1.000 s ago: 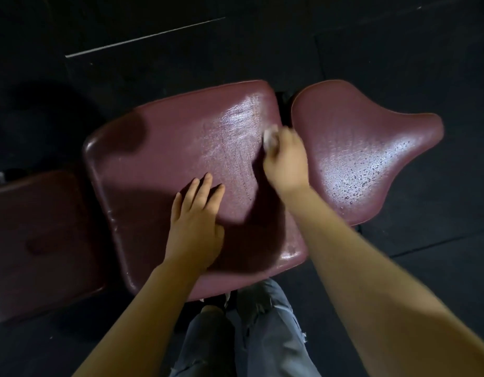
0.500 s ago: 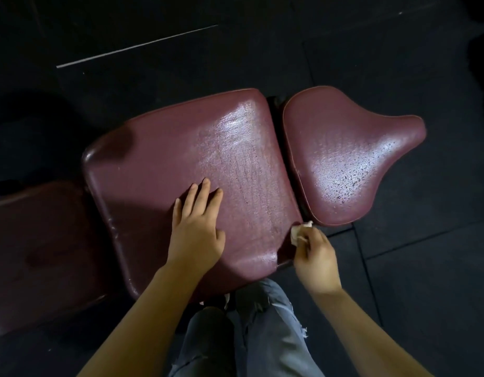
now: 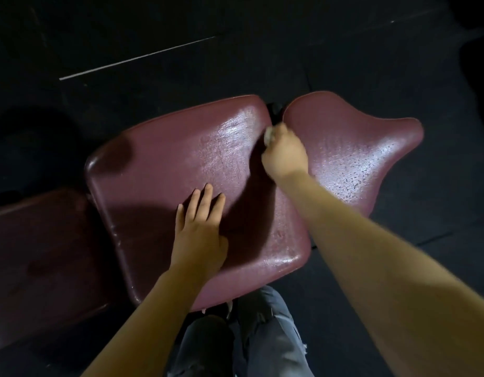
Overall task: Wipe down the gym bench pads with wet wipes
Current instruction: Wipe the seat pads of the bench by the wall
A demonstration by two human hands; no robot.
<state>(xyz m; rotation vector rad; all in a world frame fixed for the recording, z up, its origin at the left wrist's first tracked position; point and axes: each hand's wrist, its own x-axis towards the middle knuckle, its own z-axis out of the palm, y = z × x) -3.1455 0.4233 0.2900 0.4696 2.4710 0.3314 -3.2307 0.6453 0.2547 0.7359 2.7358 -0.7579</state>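
Dark floor (image 3: 371,63), blurred right hand (image 3: 285,155) hiding wipe (image 3: 269,136)

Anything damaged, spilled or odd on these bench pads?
Droplets bead on the contoured maroon vinyl seat pad, probably wipe moisture. A dark patch marks the far-left corner of the large maroon pad; stain or shadow, unclear.

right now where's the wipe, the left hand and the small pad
wipe (image 3: 269,135), head view, white wad showing past the right hand's fingers
left hand (image 3: 198,229), head view, back of the hand, flat on the big pad
small pad (image 3: 371,148), head view, bare shiny middle
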